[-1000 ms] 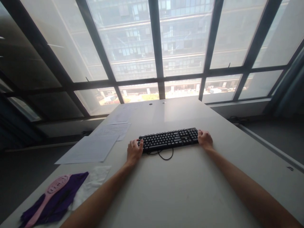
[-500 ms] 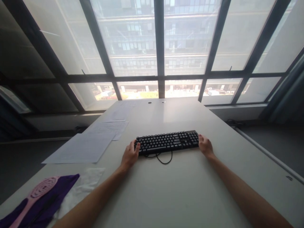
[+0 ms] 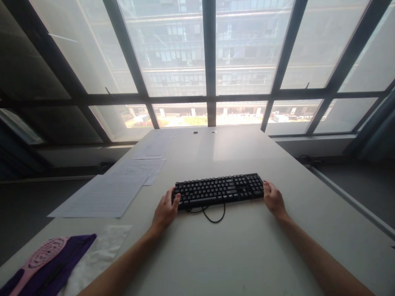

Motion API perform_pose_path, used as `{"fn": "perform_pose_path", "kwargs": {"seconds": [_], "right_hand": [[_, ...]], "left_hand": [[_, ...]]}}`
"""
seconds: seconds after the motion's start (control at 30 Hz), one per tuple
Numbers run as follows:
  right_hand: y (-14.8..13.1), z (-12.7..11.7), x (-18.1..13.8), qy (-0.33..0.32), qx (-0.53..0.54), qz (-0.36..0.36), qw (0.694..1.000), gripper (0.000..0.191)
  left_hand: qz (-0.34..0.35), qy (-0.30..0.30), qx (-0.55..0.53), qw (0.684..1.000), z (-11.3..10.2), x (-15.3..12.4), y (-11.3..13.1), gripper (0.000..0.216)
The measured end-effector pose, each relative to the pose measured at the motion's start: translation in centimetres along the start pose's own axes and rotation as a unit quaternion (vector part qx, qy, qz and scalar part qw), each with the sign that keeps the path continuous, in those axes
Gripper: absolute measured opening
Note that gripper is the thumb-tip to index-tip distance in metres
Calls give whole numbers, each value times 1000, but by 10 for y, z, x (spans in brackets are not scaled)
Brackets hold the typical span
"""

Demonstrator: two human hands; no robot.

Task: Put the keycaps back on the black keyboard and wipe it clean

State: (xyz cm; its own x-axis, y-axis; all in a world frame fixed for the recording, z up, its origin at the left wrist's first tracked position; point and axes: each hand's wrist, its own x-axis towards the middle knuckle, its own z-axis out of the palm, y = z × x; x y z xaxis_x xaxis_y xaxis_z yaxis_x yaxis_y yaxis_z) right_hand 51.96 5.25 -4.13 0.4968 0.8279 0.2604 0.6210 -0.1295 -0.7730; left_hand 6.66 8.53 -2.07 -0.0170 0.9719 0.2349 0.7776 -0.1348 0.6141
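Observation:
A black computer keyboard is held between my two hands above or on the white table; I cannot tell whether its underside touches the surface. My left hand grips its left end, the thumb over the near corner and the fingers behind the edge. At the number-pad end, my right hand is closed on the right edge. A loop of black cable sticks out from beneath the near side. The rest of the cable is hidden under the keyboard.
Several printed sheets lie along the table's left side. Nearer to me are a pink hairbrush on a purple cloth pouch and a crumpled translucent plastic bag. Large windows stand beyond the far edge.
The keyboard and both hands sit slightly lower and nearer in view, with my right hand a little further right. The whole view has also shifted a little. Both hands keep their hold.

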Motion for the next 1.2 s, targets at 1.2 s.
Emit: {"fn": "perform_pose_path", "kwargs": {"seconds": [1.2], "right_hand": [[12,11,45,-23,9,-39,999,55]], "left_hand": [[39,22,-40,998,8,11,-1,63]]}}
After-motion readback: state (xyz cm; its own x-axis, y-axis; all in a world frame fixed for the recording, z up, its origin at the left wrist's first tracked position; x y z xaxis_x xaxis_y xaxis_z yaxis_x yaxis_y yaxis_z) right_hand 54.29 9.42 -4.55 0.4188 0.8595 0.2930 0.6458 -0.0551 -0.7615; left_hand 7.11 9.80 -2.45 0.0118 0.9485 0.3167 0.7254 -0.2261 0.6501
